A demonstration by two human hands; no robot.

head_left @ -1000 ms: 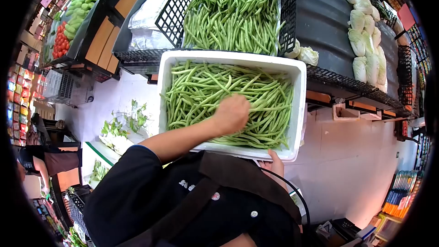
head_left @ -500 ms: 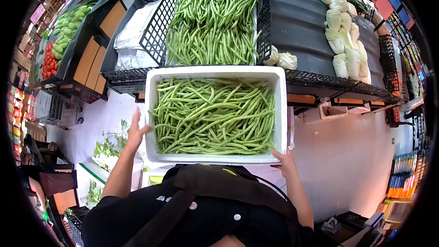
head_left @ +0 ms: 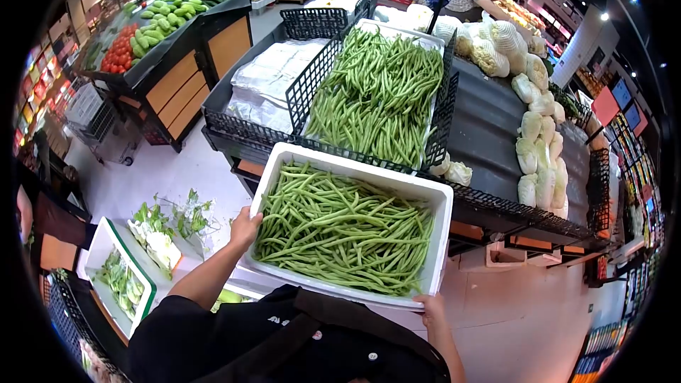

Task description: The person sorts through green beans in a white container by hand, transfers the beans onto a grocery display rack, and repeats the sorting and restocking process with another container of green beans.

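Observation:
A white foam box (head_left: 440, 241) full of long green beans (head_left: 344, 230) is in front of my body, tilted in view. My left hand (head_left: 246, 230) is closed on the box's left side. At the near right corner, my right hand (head_left: 431, 310) grips the rim, fingers partly hidden beneath it. Just beyond the box, a heap of green beans (head_left: 383, 92) fills a display section between black mesh dividers (head_left: 312, 89).
Napa cabbages (head_left: 543, 149) line the dark display shelf (head_left: 482, 128) at right. Folded white sheets (head_left: 277, 74) lie left of the beans. Leafy greens (head_left: 159, 241) and a green-rimmed white box (head_left: 145, 305) are at lower left. A shopping cart (head_left: 103, 124) stands farther back.
My left hand was off the box with its fingers spread and now holds its left side. The view has turned, and the box looks tilted. The right hand keeps its hold.

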